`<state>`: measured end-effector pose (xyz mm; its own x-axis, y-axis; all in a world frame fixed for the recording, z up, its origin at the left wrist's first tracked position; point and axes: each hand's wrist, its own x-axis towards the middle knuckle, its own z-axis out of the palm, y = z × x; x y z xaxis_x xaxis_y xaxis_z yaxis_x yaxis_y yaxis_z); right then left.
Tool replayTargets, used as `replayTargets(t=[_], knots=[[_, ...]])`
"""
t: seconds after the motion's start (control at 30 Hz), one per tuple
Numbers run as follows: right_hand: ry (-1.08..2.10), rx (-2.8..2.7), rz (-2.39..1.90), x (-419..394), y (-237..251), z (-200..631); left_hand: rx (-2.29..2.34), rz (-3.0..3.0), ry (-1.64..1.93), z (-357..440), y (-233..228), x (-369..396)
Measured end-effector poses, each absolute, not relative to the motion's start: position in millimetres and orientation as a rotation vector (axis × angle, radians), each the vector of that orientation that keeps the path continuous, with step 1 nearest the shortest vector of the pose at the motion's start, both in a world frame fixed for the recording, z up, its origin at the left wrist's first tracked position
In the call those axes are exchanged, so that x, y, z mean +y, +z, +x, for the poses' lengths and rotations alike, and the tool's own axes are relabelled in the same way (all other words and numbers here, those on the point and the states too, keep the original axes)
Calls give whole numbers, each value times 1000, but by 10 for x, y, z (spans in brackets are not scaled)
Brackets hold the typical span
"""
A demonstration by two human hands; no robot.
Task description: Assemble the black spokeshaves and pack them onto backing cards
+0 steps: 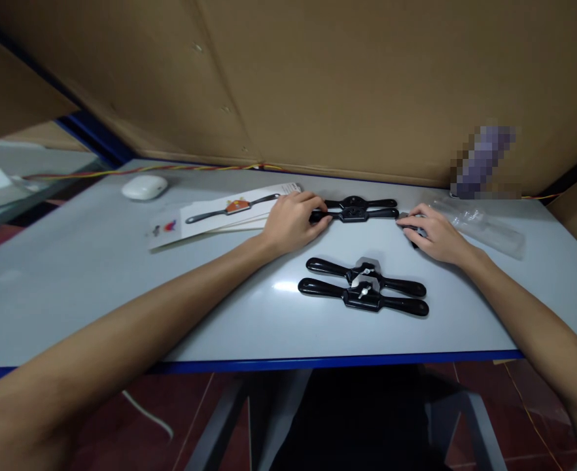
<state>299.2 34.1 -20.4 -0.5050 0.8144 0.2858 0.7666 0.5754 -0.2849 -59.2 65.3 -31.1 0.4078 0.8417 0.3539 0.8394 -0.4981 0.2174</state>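
bare forearms nearest, angling in from both lower corners over the grey tabletop. just beyond, mid-tabletop: glossy black two-handled tool with silvery plate and wing screw, its matching twin right behind, roughly parallel. farther back, two more black two-handled tools side by side. left hand curls at the left handle end of the nearer back one; firm grip or loose touch, cannot tell. right hand bends fingers over a small dark piece, mostly hidden; grasp unclear. printed white cards by left hand, crumpled clear plastic bag beside right.
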Motion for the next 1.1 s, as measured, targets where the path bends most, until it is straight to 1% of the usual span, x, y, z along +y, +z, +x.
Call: replayTargets(t=[0.3,0.53,0.8,0.9,1.1], knots=[[232,-2411,-1197,332,-158,2969,1566,2662,632,-593,-313,657],[192,-2419,-1211,327,-147,2943,1573,2664,642,-590,-318,661],[267,-2403,-1148,292,-128,2914,1532,2656,665,-607,-334,677],[248,-2412,-1157,296,-156,2915,1540,2656,667,-607,-335,676],[108,-2459,-1250,302,-195,2933,1535,2667,662,-604,-339,677]])
